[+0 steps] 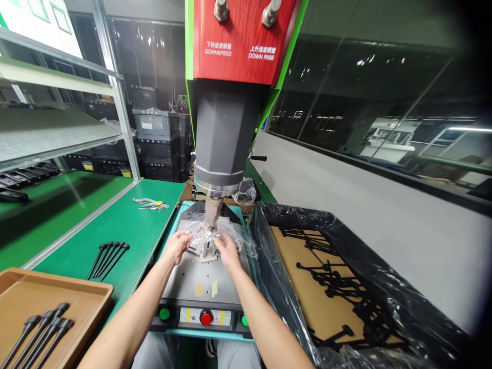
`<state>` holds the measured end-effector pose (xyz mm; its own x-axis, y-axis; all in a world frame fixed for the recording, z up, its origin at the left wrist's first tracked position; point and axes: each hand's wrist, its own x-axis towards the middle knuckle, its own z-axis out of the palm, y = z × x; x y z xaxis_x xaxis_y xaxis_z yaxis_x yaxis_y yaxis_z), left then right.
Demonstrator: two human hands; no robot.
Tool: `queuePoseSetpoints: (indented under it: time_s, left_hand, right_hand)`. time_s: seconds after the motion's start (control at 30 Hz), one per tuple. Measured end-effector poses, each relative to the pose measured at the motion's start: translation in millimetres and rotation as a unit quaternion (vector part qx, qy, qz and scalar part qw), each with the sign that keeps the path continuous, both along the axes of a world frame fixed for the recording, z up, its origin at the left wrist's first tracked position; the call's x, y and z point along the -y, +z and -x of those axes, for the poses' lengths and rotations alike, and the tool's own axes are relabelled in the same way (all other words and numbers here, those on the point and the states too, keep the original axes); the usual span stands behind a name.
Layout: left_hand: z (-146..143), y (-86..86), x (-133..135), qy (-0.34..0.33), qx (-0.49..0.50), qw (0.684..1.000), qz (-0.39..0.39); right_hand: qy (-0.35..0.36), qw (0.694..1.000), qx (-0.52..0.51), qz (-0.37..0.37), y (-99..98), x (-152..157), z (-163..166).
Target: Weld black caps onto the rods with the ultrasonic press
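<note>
A sheet of clear plastic film point(243, 240) is stretched under the metal horn point(212, 211) of the press, bunched around the horn's tip. My left hand point(179, 247) pinches the film's left side between thumb and fingers. On the other side, my right hand point(228, 250) has its fingers closed on the film close to the horn. Directly below stands a small metal fixture point(208, 252) on the grey base plate point(184, 282); the film partly covers its top. Whether a part sits in the fixture cannot be made out.
On the left, black rods with round heads lie on the green table point(154, 233) and in a brown tray point(77, 287). A black-lined bin point(269, 256) at the right holds many black parts on cardboard. A red button point(206, 317) is at the front; pliers point(151, 203) lie farther back.
</note>
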<state>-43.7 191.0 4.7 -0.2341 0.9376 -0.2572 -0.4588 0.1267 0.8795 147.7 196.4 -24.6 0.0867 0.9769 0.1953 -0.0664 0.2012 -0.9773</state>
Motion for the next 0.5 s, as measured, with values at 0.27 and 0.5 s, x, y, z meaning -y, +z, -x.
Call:
queuePoseSetpoints:
  time_s: [0.27,0.5]
  left_hand:
    - [5,-9.1,13,-0.009,-0.036,0.999,0.019]
    - [24,-16.5,53,0.074,-0.105,0.991,0.029]
  right_hand:
    - [0.050,0.985,-0.118,0.115,-32.4,73,-17]
    - [0.052,0.987,-0.063,0.135,-41.6,132,-53]
